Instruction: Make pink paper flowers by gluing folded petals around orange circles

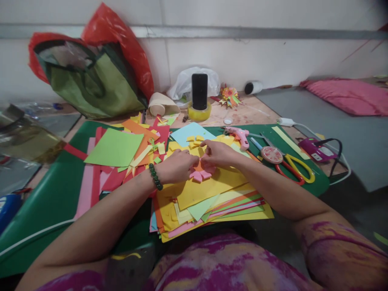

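Observation:
My left hand (pixel 178 165), with a green bead bracelet at the wrist, has its fingers pinched at the near-left side of a pink and orange paper flower (pixel 200 176). From the right, my right hand (pixel 220 153) grips the same flower with bent thumb and fingers. Pink petals show below the fingertips; the fingers cover much of its middle. Beneath the hands lies a stack of coloured paper topped by a yellow sheet (pixel 206 191). Small curled yellow paper pieces (pixel 195 141) sit just beyond the fingers, near a light blue sheet (pixel 189 133).
To the right are a pink glue gun (pixel 238 134), scissors (pixel 295 167) with red and yellow handles, and a purple device (pixel 318 148). A phone (pixel 199 89) stands in a tape roll (pixel 199 112). Paper scraps and a green sheet (pixel 115 147) lie left, before a green bag (pixel 97 81).

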{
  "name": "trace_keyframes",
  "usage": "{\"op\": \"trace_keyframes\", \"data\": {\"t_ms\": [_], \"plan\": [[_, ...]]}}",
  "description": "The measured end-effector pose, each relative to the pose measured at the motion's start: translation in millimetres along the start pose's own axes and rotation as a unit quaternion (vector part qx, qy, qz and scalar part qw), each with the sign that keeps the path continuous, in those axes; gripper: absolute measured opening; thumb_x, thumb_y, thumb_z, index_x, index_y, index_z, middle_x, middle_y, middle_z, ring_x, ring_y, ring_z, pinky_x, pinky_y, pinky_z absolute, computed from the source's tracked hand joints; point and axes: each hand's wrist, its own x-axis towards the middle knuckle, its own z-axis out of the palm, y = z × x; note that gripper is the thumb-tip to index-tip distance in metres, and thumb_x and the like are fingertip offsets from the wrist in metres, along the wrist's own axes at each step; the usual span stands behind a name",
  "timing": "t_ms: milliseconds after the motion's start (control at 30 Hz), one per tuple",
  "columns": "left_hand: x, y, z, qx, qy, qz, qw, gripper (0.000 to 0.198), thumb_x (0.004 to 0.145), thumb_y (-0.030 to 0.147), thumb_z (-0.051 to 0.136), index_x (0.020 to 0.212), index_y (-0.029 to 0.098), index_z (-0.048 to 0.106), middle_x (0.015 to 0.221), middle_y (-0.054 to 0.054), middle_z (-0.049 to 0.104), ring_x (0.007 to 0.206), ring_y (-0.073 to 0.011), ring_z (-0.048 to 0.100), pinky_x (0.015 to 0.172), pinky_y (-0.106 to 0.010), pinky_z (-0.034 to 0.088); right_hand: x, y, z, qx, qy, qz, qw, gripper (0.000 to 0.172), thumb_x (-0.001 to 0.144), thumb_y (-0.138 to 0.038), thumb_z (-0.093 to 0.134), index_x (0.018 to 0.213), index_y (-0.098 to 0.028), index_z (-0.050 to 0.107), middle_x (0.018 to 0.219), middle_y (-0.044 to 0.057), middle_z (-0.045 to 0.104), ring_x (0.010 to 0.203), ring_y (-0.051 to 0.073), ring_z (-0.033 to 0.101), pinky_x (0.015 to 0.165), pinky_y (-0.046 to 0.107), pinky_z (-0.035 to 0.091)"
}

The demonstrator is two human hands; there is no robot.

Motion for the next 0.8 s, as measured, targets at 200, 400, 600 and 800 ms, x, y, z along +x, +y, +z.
{"op": "trace_keyframes", "data": {"t_ms": [200, 400, 600, 800], "plan": [[-0.5, 2.3, -1.3, 0.006, -0.008, -0.009, 1.0, 0.011, 0.081, 0.017, 0.051, 0.082, 0.017, 0.061, 0.077, -0.008, 0.064, 0.083, -0.023, 0.058, 0.075, -0.034, 0.041, -0.8, -1.4, -1.0, -0.06, -0.003, 0.0, 0.998, 0.057, 0.078, -0.033, 0.067, 0.131, -0.022, 0.051, 0.1, 0.006, 0.071, 0.086, 0.022, 0.064, 0.06, 0.026, 0.036], [-1.1, 3.9, -2.5, 0.004, -0.006, -0.007, 1.0, 0.012, 0.082, 0.015, 0.049, 0.081, 0.018, 0.061, 0.073, -0.006, 0.063, 0.084, -0.023, 0.058, 0.074, -0.033, 0.04, -2.6, -4.8, -0.8, -0.063, -0.011, 0.006, 0.998, 0.057, 0.079, -0.034, 0.067, 0.132, -0.023, 0.05, 0.1, 0.006, 0.071, 0.085, 0.022, 0.064, 0.061, 0.027, 0.038], [-1.7, 3.3, -2.4, 0.0, -0.006, -0.007, 1.0, 0.014, 0.081, 0.013, 0.048, 0.082, 0.018, 0.062, 0.075, -0.007, 0.064, 0.083, -0.0239, 0.058, 0.073, -0.034, 0.041, -1.6, -3.4, -2.0, -0.03, -0.017, -0.003, 0.999, 0.048, 0.081, -0.031, 0.063, 0.127, -0.02, 0.054, 0.093, 0.005, 0.072, 0.079, 0.02, 0.063, 0.061, 0.026, 0.038], [-2.4, -0.1, -3.4, 0.01, -0.019, -0.009, 1.0, 0.019, 0.082, 0.014, 0.049, 0.09, 0.019, 0.065, 0.082, -0.007, 0.066, 0.085, -0.0225, 0.059, 0.074, -0.033, 0.04, 4.3, 8.7, -14.0, 0.031, 0.028, -0.001, 0.999, 0.038, 0.088, -0.026, 0.048, 0.122, -0.014, 0.058, 0.095, 0.006, 0.072, 0.084, 0.019, 0.063, 0.065, 0.024, 0.041]]}}
